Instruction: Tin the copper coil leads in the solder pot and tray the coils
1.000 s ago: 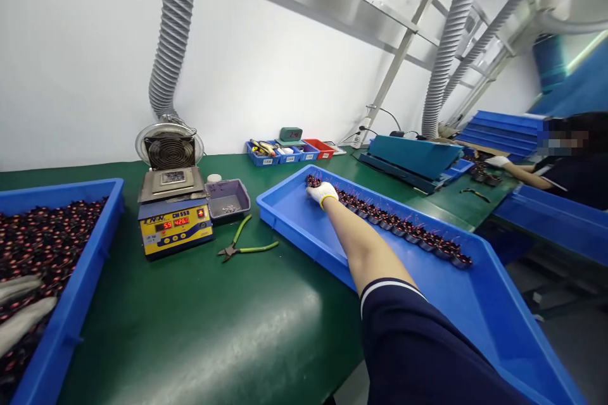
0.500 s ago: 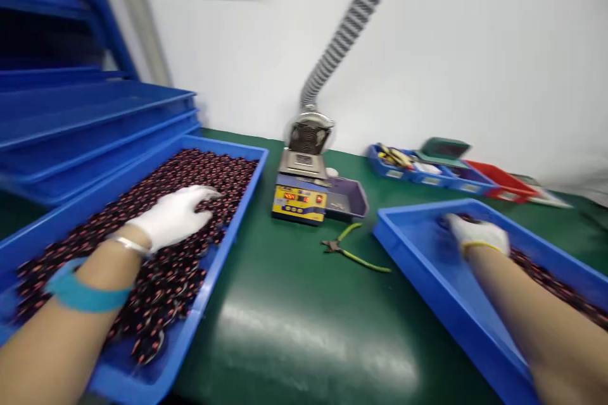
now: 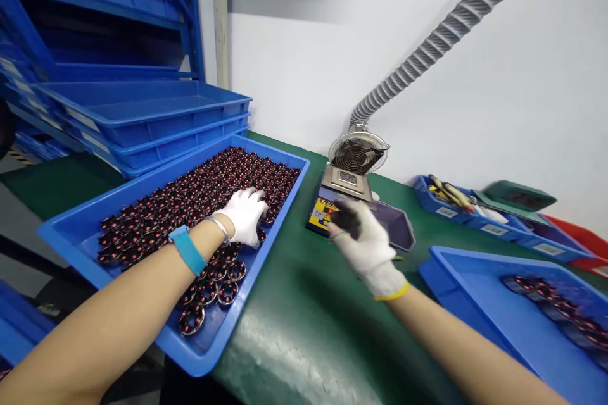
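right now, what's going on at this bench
The person's gloved right grip holds a dark part, blurred, above the green bench in front of a yellow-fronted machine. The left grip is at the ring-shaped parts in the left blue tray; whether it holds one is hidden. A row of parts stands in the right blue tray.

Left hand (image 3: 244,216) white-gloved, with silvery bangle (image 3: 221,226) and teal band (image 3: 189,250); right hand (image 3: 365,242) white-gloved, yellow-hemmed, blurred, seemingly knitted.

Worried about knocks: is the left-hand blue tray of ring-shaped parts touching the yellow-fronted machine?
Apart. The head view shows a strip of green table between the tray and the yellow-fronted machine.
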Available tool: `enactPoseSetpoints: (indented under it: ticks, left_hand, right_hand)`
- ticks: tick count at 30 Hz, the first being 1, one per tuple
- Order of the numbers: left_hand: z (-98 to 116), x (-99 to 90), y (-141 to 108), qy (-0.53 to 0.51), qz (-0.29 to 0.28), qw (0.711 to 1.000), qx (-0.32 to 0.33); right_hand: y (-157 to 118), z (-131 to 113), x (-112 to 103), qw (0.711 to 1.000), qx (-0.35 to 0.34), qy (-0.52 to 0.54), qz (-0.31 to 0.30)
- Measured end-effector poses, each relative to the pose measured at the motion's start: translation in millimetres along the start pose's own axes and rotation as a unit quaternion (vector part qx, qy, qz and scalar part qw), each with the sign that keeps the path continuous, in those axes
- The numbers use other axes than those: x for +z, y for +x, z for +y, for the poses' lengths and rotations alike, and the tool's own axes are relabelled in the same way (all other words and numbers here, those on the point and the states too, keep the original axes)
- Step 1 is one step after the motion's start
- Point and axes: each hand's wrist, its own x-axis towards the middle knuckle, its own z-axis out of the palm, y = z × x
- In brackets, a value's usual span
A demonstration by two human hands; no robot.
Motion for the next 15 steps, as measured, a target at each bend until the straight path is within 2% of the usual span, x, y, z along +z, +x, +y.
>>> enactPoseSetpoints:
  ticks: [2, 4, 6, 9, 11, 15]
  left_hand:
    - [-2.4, -2.2, 0.9, -0.009, 0.008, 1.0, -0.008]
    - [-6.7, -5.1, 0.0, -0.034, 0.011, 0.999, -0.016]
    - [-11.5, -6.3, -0.5, -0.072, 0.017, 0.997, -0.029]
    - [-16.4, -2.6, 2.2, -0.134, 0.033, 0.989, -0.052]
    - [-17.1, 3.1, 6.1, -0.162, 0.036, 0.985, -0.056]
    - [-14.4, 14.9, 14.5, -0.194, 0.045, 0.978, -0.056]
  right_hand:
    - [-17.8, -9.0, 25.1, 0.986, -0.123, 0.11, -0.006]
    - [-33.6, -7.9, 44.4, 0.962, -0.188, 0.195, 0.016]
    - [-47.1, -0.8, 59.3, 0.958, -0.191, 0.215, 0.014]
    - [-60.7, 10.0, 72.8, 0.964, -0.172, 0.199, -0.042]
    - [-63.7, 13.1, 76.0, 0.964, -0.164, 0.197, -0.064]
    - [-60.4, 12.6, 75.4, 0.962, -0.16, 0.211, -0.072]
